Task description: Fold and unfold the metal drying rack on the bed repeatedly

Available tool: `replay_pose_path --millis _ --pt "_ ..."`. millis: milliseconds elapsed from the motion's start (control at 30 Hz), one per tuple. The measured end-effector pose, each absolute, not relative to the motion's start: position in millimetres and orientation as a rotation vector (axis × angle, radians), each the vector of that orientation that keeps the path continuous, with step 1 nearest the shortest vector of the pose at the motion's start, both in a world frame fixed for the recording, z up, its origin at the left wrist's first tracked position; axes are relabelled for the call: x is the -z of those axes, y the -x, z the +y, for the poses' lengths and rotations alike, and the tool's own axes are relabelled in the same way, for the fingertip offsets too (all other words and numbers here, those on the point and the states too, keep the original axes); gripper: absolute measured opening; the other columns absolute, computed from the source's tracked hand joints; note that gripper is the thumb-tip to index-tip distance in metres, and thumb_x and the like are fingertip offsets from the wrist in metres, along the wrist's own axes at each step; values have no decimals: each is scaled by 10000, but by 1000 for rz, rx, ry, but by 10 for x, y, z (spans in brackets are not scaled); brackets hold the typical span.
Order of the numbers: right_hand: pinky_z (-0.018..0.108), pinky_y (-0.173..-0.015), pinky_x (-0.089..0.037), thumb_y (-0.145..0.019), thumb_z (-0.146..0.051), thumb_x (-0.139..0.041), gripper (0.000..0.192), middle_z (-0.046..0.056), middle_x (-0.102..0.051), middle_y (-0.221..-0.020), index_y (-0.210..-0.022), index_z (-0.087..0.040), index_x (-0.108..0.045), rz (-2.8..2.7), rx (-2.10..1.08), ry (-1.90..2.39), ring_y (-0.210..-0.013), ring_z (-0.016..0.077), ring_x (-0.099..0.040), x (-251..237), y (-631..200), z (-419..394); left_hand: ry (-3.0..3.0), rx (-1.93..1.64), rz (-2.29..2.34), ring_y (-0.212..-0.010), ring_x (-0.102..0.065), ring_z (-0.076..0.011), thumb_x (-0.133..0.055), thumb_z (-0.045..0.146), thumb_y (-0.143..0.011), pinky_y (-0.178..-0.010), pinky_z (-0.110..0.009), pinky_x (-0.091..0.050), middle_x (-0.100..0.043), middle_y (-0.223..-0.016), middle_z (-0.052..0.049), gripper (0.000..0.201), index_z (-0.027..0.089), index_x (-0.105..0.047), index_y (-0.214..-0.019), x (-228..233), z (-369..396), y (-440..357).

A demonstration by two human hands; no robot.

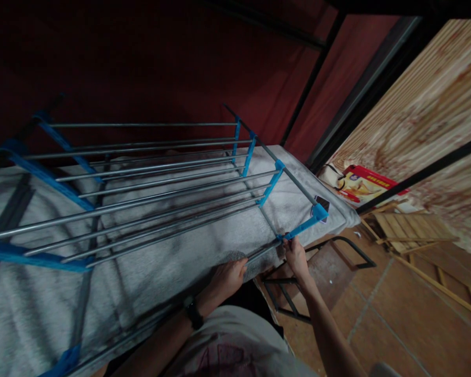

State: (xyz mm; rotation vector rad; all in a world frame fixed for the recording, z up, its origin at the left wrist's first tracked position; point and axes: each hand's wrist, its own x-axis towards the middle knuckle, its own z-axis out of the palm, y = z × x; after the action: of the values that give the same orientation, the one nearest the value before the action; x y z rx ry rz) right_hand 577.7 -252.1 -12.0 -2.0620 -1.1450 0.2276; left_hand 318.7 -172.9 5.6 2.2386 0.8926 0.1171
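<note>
A drying rack (153, 183) with metal rods and blue plastic joints fills the left and middle of the view. A large grey cloth (172, 246) is spread under its rods and hangs over the near rod. My left hand (227, 276), with a dark watch on its wrist, is closed on the cloth's edge at the near rod. My right hand (294, 254) grips the end of that near rod (265, 250), right beside a blue corner joint (303, 226).
A dark red wall (160, 68) stands behind the rack. To the right lie a tiled floor (380, 309), a black metal frame (337, 246), wooden slats (408, 225), a red and yellow package (363, 184) and a patterned curtain (427, 120).
</note>
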Motion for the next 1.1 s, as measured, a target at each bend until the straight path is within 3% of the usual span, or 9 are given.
replay_pose_path --millis 800,1100 --pt "360 -709 -467 -910 -595 -376 409 84 -664 -855 -986 -215 -507 -1130 -312 2090 -772 247 -625 121 -5864 -2568 -2175 -93 865 -1152 -628 -218 -428 227 -954 -1027 -344 -458 -672 -1247 -93 392 185 -598 -1304 -23 -1705 -3179" --pt "375 -741 -486 -910 -572 -407 408 99 -680 -934 -1050 -205 -518 -1143 -357 2056 -802 250 -647 138 -5902 -2567 -2133 -64 886 -1148 -632 -210 -430 238 -949 -1022 -322 -458 -674 -1247 -79 384 197 -614 -1284 -49 -1685 -3189"
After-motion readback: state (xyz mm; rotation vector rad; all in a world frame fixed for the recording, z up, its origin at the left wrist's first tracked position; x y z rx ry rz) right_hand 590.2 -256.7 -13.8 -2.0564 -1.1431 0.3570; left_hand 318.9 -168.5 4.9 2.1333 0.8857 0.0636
